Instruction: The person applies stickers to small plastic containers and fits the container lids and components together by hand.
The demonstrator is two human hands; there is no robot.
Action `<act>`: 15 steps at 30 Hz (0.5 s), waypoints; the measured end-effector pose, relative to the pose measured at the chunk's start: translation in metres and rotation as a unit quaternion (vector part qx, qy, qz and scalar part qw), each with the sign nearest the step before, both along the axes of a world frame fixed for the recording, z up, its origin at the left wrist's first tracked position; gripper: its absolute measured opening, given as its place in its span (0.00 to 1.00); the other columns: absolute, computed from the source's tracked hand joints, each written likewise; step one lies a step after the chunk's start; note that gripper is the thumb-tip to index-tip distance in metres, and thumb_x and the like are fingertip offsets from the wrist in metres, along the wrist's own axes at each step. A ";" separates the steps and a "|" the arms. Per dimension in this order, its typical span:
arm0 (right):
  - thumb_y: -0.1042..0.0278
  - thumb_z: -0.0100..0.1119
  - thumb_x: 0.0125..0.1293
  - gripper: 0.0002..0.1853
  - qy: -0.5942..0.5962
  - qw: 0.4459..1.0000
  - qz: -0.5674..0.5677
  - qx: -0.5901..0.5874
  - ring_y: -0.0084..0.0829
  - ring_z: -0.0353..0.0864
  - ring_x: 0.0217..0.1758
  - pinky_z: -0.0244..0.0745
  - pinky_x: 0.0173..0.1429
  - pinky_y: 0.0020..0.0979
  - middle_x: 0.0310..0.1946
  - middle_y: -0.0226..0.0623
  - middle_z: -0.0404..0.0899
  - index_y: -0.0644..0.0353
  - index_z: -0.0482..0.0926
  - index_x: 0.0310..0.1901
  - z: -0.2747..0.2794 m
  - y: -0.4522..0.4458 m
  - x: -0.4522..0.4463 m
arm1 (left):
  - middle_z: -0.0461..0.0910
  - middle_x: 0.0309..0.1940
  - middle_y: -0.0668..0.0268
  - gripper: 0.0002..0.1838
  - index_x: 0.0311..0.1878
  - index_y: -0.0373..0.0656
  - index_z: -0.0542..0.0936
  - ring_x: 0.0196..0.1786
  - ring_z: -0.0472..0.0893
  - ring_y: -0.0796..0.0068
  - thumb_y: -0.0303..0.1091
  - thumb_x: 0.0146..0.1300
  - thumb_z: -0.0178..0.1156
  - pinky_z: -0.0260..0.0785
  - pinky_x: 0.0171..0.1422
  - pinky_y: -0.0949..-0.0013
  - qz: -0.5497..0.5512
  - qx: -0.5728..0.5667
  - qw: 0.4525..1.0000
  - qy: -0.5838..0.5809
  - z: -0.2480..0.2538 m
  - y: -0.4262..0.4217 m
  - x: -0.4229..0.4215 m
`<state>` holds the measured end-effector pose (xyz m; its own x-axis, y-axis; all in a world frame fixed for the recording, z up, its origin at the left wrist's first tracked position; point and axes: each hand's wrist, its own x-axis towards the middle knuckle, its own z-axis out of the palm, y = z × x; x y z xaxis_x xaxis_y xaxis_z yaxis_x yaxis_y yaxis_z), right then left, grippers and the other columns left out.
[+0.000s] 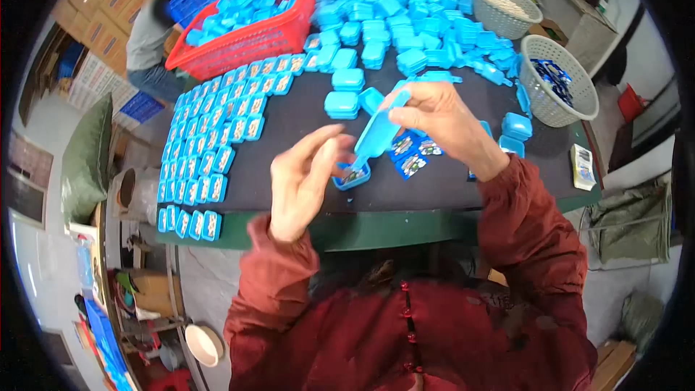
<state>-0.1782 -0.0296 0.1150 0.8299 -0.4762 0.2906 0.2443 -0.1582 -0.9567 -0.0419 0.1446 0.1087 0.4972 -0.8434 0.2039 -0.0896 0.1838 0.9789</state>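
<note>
My right hand (441,119) pinches a light blue plastic box (378,132), hinged and unfolded, tilted above the dark tabletop. Beside its lower end is my left hand (300,177), fingers apart and slightly curled, somewhat blurred. Close to the left fingertips, a small blue box (353,178) lies on the table with printed contents inside. Whether those fingertips touch either box is hard to tell. Several dark blue printed packets (411,156) lie under my right hand. Closed blue boxes (342,103) are stacked just beyond.
Rows of filled blue boxes (206,137) cover the table's left side. A big pile of blue boxes (398,0) stands at the back, near a red basket (242,43). One white basket (557,90) holds dark blue packets; another basket (504,9) holds pale pieces. A person (156,36) bends at far left.
</note>
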 end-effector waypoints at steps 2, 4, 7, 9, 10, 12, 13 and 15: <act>0.73 0.59 0.61 0.05 -0.063 0.996 0.057 0.033 0.19 0.71 0.24 0.67 0.31 0.18 0.25 0.31 0.77 0.65 0.80 0.31 -0.003 0.023 0.011 | 0.81 0.39 0.53 0.15 0.52 0.30 0.75 0.35 0.81 0.69 0.27 0.64 0.58 0.74 0.39 0.74 -0.077 0.014 0.992 0.103 0.005 0.001 0.006; 0.74 0.59 0.61 0.05 -0.091 0.990 0.087 0.060 0.19 0.71 0.24 0.67 0.29 0.18 0.24 0.31 0.77 0.65 0.80 0.30 -0.011 0.034 0.018 | 0.81 0.40 0.52 0.15 0.52 0.30 0.75 0.35 0.81 0.70 0.28 0.65 0.57 0.75 0.39 0.75 -0.157 0.024 0.966 0.206 0.001 0.006 0.010; 0.76 0.61 0.58 0.06 -0.088 0.993 0.072 0.041 0.19 0.72 0.28 0.69 0.34 0.18 0.28 0.32 0.77 0.65 0.80 0.38 -0.023 0.036 0.028 | 0.80 0.39 0.50 0.16 0.52 0.30 0.76 0.34 0.81 0.70 0.27 0.63 0.60 0.75 0.39 0.77 -0.179 0.016 0.959 0.221 -0.009 0.012 0.022; 0.76 0.62 0.57 0.09 -0.085 0.993 0.066 0.036 0.19 0.72 0.30 0.69 0.35 0.18 0.30 0.33 0.78 0.65 0.80 0.41 -0.028 0.037 0.030 | 0.80 0.39 0.50 0.16 0.52 0.30 0.76 0.34 0.81 0.70 0.27 0.63 0.60 0.75 0.39 0.77 -0.187 0.013 0.956 0.227 -0.013 0.017 0.028; 0.77 0.63 0.56 0.13 -0.071 0.995 0.058 0.023 0.21 0.73 0.33 0.69 0.38 0.20 0.33 0.34 0.78 0.63 0.79 0.45 -0.031 0.038 0.030 | 0.80 0.40 0.51 0.16 0.52 0.31 0.76 0.35 0.81 0.70 0.26 0.61 0.61 0.75 0.39 0.76 -0.168 0.022 0.966 0.196 -0.015 0.020 0.031; 0.79 0.64 0.54 0.21 -0.043 0.998 0.042 -0.002 0.25 0.75 0.40 0.70 0.43 0.23 0.40 0.35 0.78 0.61 0.75 0.52 -0.036 0.041 0.029 | 0.80 0.40 0.53 0.16 0.51 0.32 0.77 0.37 0.81 0.70 0.23 0.59 0.62 0.74 0.41 0.74 -0.129 0.040 0.982 0.131 -0.018 0.026 0.035; 0.79 0.64 0.53 0.26 -0.030 0.999 0.033 -0.015 0.27 0.75 0.44 0.70 0.46 0.25 0.43 0.35 0.78 0.59 0.73 0.56 -0.039 0.042 0.029 | 0.81 0.41 0.54 0.16 0.50 0.32 0.78 0.38 0.80 0.70 0.22 0.58 0.63 0.74 0.41 0.73 -0.110 0.049 0.988 0.098 -0.020 0.027 0.037; 0.80 0.65 0.52 0.29 0.000 0.997 0.010 -0.079 0.28 0.75 0.45 0.70 0.47 0.26 0.44 0.36 0.78 0.58 0.71 0.58 -0.056 0.045 0.025 | 0.81 0.41 0.55 0.17 0.49 0.33 0.78 0.39 0.80 0.70 0.21 0.55 0.64 0.73 0.42 0.72 -0.077 0.035 0.996 0.020 -0.030 0.026 0.038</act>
